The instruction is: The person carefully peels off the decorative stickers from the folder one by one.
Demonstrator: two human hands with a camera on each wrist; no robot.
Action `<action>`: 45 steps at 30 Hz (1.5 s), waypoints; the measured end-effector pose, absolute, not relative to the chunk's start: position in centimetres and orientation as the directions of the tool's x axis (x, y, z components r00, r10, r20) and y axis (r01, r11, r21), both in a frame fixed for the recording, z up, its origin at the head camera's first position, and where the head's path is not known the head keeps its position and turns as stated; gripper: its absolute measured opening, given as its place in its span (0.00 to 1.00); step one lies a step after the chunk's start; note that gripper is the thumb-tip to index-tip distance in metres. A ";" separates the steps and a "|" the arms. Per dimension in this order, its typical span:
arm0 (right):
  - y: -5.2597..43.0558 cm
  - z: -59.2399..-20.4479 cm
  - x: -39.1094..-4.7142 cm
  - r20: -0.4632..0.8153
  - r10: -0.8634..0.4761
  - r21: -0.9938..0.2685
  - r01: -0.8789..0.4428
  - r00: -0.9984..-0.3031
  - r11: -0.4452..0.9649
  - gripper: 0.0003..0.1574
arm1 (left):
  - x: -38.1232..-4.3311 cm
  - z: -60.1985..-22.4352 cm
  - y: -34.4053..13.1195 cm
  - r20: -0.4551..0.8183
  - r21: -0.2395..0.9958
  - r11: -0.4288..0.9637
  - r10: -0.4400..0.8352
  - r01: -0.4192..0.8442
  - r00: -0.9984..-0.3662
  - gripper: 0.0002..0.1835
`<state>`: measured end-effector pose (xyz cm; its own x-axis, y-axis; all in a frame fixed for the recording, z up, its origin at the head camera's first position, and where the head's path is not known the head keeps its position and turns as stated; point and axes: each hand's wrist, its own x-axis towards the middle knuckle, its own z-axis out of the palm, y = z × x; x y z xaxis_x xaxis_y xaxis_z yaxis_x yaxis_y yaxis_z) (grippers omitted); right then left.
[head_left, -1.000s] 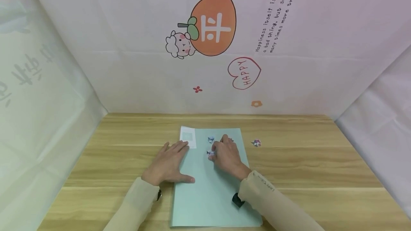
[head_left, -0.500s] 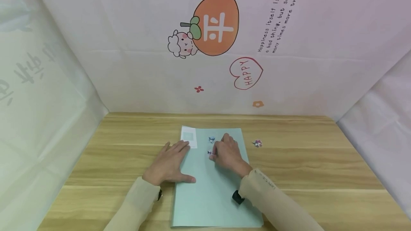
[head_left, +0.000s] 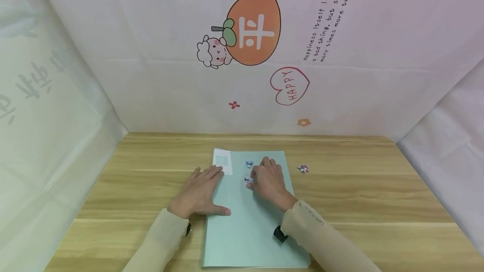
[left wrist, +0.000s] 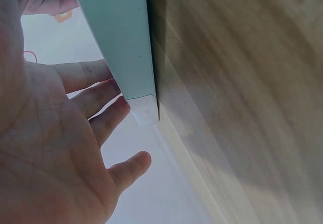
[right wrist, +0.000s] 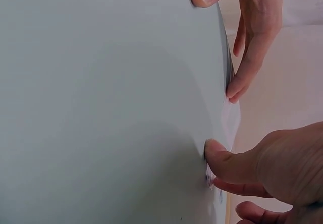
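Observation:
A mint-green file folder point(head_left: 249, 238) lies flat on the wooden table. My left hand point(head_left: 202, 192) rests over its left edge with fingers spread, fingertips at a white label point(head_left: 222, 158) in the upper left corner. My right hand point(head_left: 269, 181) is bent over the folder's upper part. Its thumb and index finger pinch a small cartoon sticker point(head_left: 248, 180) against the surface; in the right wrist view the sticker point(right wrist: 209, 176) shows partly between them. Just above lies another blue-and-white cartoon sticker point(head_left: 249, 164) on the folder.
A pink-and-purple cartoon sticker point(head_left: 303, 168) lies on the wooden table point(head_left: 363, 196), right of the folder. Behind the table hangs a white printed cloth point(head_left: 170, 95), with more white cloth at both sides. A dark band point(head_left: 280, 234) is on the right wrist.
The right hand's fingers have shifted very slightly over the sticker, covering more of it half a second ago than now. The left hand and the folder stay in place.

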<state>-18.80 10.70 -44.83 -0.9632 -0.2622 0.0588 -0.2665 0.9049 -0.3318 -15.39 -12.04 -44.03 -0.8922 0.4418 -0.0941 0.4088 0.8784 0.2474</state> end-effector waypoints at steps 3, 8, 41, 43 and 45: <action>10.6 -44.8 -18.7 0.083 -0.261 -0.330 -0.274 -0.962 0.903 0.14 | -15.4 -44.0 -12.0 -0.093 0.247 0.879 0.440 0.407 -0.893 0.62; 10.6 -44.9 -18.5 0.112 -0.268 -0.339 -0.290 -0.957 0.895 0.13 | -15.3 -43.8 -11.9 -0.098 0.254 0.880 0.437 0.402 -0.894 0.62; 10.9 -44.6 -19.4 0.004 -0.272 -0.324 -0.259 -0.962 0.910 0.15 | -15.2 -43.7 -12.0 -0.087 0.261 0.874 0.445 0.411 -0.891 0.61; 10.9 -44.7 -19.4 0.006 -0.265 -0.329 -0.252 -0.964 0.910 0.16 | -15.2 -43.7 -12.1 -0.089 0.258 0.874 0.447 0.412 -0.890 0.61; 10.9 -44.7 -19.3 0.009 -0.256 -0.338 -0.244 -0.967 0.909 0.15 | -15.2 -43.8 -12.1 -0.085 0.260 0.872 0.449 0.415 -0.890 0.61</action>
